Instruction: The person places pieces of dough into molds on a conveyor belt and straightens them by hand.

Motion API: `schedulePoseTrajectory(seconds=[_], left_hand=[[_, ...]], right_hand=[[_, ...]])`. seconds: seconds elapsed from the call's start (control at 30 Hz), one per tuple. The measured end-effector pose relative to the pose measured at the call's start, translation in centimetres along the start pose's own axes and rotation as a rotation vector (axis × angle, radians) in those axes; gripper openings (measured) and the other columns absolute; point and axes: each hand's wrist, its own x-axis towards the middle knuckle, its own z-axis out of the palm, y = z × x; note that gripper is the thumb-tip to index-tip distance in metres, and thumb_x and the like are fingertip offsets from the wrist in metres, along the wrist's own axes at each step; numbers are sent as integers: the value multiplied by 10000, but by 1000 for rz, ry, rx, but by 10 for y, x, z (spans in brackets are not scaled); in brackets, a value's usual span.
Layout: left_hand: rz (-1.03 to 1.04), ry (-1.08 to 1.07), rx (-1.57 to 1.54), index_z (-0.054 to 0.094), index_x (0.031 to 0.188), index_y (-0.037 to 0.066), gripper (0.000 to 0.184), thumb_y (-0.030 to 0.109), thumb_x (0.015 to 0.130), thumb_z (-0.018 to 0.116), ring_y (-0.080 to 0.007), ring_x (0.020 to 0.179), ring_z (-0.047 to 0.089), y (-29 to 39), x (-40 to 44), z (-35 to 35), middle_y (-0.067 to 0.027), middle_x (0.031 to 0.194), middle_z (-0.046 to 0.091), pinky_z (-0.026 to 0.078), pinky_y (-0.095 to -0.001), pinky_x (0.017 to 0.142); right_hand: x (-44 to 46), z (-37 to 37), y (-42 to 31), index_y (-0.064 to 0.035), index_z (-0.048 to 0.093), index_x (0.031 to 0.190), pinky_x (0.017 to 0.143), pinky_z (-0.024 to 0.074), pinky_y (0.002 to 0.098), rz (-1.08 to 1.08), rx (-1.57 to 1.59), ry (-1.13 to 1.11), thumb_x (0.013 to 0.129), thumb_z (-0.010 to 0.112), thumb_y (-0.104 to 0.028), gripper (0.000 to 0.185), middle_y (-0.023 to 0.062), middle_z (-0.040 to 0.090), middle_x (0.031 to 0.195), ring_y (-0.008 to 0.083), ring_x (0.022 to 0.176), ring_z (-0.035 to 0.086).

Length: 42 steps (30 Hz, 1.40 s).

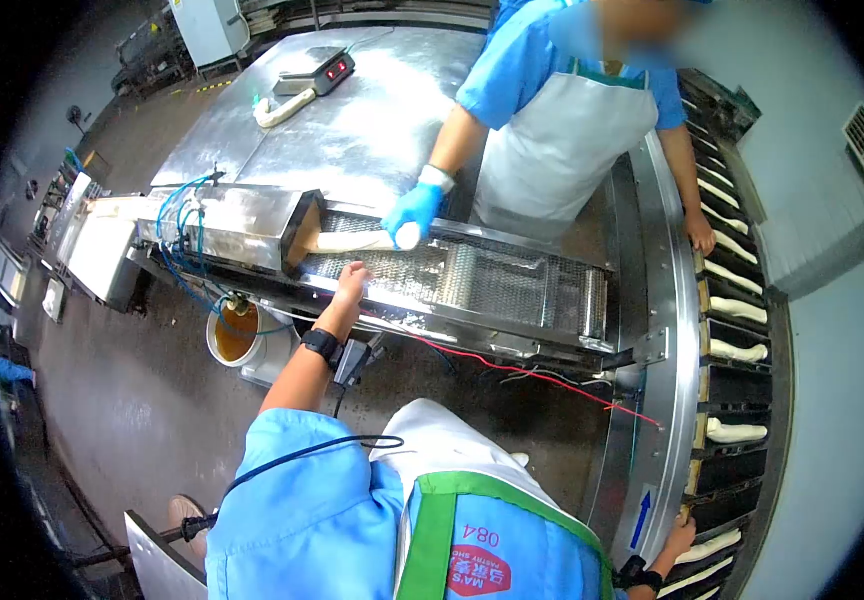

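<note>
My left hand point(350, 284), with a black watch on its wrist, is over the near side of the mesh conveyor point(522, 280). Its fingers are loosely bent and apart, with nothing visible in them. Just beyond it a long white dough roll point(352, 241) lies at the mouth of the metal housing. A co-worker's blue-gloved hand point(414, 214) holds that roll's right end. At the lower right my right hand point(680, 535) is closed over the end of a black tray point(727, 508) in the side row. White dough strips point(709, 546) lie in trays beside it.
A co-worker point(572, 140) stands across the conveyor, the other hand point(699, 232) on the tray row. A metal rail point(674, 400) runs alongside. A scale point(315, 72) and another dough piece point(285, 108) are on the steel table point(392, 120). A bucket point(236, 335) stands below; a red cable crosses.
</note>
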Motion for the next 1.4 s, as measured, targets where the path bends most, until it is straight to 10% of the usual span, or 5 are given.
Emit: schedulePoseTrajectory(seconds=[0.47, 1.1, 1.4], left_hand=[[-59, 129, -153, 379, 1120, -49, 479, 156, 708, 511, -243, 1016, 403, -43, 38, -28, -166, 1084, 451, 307, -331, 878], [-205, 566, 543, 396, 1138, 18, 567, 302, 681, 573, -339, 1076, 357, -10, 84, -22, -197, 1172, 323, 337, -392, 876], [-350, 633, 361, 345, 1158, 28, 716, 426, 632, 622, -354, 1069, 366, -12, 128, -26, -200, 1162, 327, 333, -431, 874]], right_hand=[[18, 2, 9, -26, 489, 1075, 738, 393, 474, -5, -84, -117, 766, 506, -327, 432, 178, 504, 1033, 360, 930, 484], [33, 30, 39, 30, 530, 910, 700, 402, 460, 19, -94, -20, 688, 537, -334, 427, 209, 554, 893, 377, 843, 518], [14, 8, 18, 18, 516, 951, 713, 410, 449, 79, -24, -58, 703, 553, -349, 445, 186, 557, 908, 360, 854, 520]])
